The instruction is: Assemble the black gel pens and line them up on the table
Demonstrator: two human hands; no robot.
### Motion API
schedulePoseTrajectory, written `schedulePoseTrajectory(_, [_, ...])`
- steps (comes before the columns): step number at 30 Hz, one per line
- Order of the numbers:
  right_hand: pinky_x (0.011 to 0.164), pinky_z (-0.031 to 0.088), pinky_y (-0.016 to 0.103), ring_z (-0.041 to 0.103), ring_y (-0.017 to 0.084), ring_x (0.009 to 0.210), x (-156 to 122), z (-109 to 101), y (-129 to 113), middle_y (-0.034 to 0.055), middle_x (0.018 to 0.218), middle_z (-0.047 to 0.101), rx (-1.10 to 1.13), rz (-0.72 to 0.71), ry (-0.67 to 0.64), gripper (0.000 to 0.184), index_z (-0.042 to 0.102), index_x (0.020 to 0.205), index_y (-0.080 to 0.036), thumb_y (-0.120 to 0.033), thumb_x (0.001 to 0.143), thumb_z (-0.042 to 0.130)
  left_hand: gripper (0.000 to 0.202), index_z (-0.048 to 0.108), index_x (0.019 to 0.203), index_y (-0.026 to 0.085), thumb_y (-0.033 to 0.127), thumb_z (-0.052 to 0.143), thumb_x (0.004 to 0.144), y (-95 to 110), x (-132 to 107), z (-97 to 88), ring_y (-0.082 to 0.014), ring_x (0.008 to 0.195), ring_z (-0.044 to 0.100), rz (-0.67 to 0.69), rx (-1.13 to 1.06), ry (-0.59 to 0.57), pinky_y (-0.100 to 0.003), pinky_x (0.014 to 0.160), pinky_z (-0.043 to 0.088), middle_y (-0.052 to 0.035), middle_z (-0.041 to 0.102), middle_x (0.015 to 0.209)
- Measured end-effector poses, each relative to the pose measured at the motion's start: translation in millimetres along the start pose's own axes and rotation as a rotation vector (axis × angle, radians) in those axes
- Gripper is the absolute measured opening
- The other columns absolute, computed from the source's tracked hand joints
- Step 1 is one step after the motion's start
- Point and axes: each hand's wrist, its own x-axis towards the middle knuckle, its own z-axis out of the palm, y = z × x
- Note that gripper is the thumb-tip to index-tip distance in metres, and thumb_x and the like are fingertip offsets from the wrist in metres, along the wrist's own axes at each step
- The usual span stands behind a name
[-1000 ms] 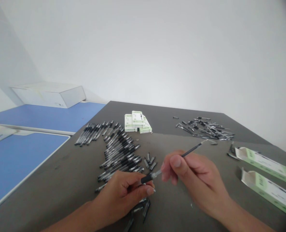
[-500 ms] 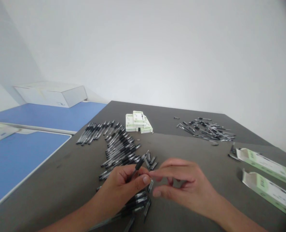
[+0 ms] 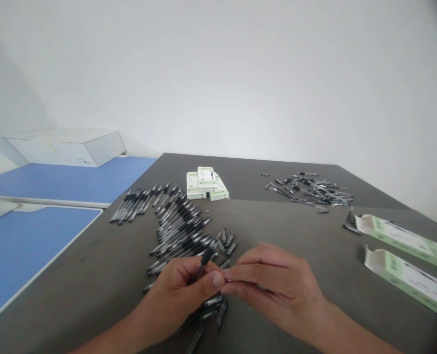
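Observation:
My left hand (image 3: 187,290) is closed around a black-gripped pen (image 3: 205,255), whose tip end points up and away from me. The fingertips of my right hand (image 3: 277,280) are pinched together against the left thumb and forefinger; whatever lies between them is hidden. Beneath and beyond the hands lies a long row of clear pens with black grips (image 3: 181,228), partly covered by the left hand. Several loose pen caps (image 3: 228,242) lie just beyond the fingertips.
White-and-green boxes (image 3: 207,184) are stacked behind the pens. A scattered heap of black pen parts (image 3: 316,191) lies at the back right. Two opened boxes (image 3: 410,282) rest at the right. Left of the dark table (image 3: 295,226) are blue surfaces (image 3: 37,250) and a white carton (image 3: 67,146).
My right hand has moved left, and its thumb and fingers have come together at the left fingertips. The left hand keeps its pen. The view has shifted slightly.

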Motion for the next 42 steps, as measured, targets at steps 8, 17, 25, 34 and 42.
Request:
schedulePoseTrajectory(8, [0.051, 0.047, 0.022, 0.063, 0.013, 0.061, 6, -20, -4, 0.0029, 0.074, 0.076, 0.248, 0.508, 0.160, 0.013, 0.090, 0.088, -0.028, -0.039, 0.092, 0.084, 0.072, 0.073, 0.088, 0.013, 0.079, 0.048, 0.101, 5, -9, 2.0, -0.0092, 0.049, 0.023, -0.039, -0.001, -0.211, -0.027, 0.047, 0.016, 0.0087, 0.030, 0.055])
schedulePoseTrajectory(17, [0.052, 0.048, 0.020, 0.065, 0.012, 0.063, 2, -25, -5, 0.0038, 0.079, 0.078, 0.287, 0.465, 0.142, 0.007, 0.091, 0.096, -0.030, -0.032, 0.091, 0.085, 0.062, 0.057, 0.080, 0.020, 0.073, 0.040, 0.107, 8, -14, 1.9, -0.0126, 0.057, 0.025, -0.129, 0.053, -0.203, -0.029, 0.051, 0.021, 0.0061, 0.031, 0.065])
schedulePoseTrajectory(25, [0.056, 0.053, 0.018, 0.069, 0.011, 0.066, 1, -27, -5, 0.0024, 0.080, 0.079, 0.296, 0.429, 0.141, 0.011, 0.091, 0.099, -0.033, -0.028, 0.090, 0.088, 0.067, 0.058, 0.081, 0.021, 0.079, 0.035, 0.104, 10, -18, 1.9, -0.0149, 0.062, 0.037, -0.124, 0.249, -0.183, -0.030, 0.057, 0.031, 0.0034, 0.041, 0.069])
schedulePoseTrajectory(34, [0.059, 0.054, 0.016, 0.071, 0.010, 0.069, 1, -27, -4, 0.0011, 0.082, 0.081, 0.276, 0.401, 0.122, 0.014, 0.090, 0.100, -0.033, -0.025, 0.090, 0.088, 0.070, 0.053, 0.078, 0.022, 0.083, 0.031, 0.102, 12, -16, 4.9, -0.0153, 0.060, 0.033, -0.145, 0.274, -0.198, -0.031, 0.055, 0.025, 0.0049, 0.037, 0.064])
schedulePoseTrajectory(42, [0.054, 0.052, 0.013, 0.066, 0.007, 0.061, -1, -26, -2, 0.0016, 0.081, 0.081, 0.175, 0.268, 0.068, 0.010, 0.089, 0.096, -0.022, -0.017, 0.089, 0.087, 0.061, 0.059, 0.081, 0.019, 0.061, 0.028, 0.114, 18, -14, 1.6, -0.0130, 0.064, 0.047, -0.004, 0.513, -0.202, -0.024, 0.064, 0.040, 0.0022, 0.051, 0.075])
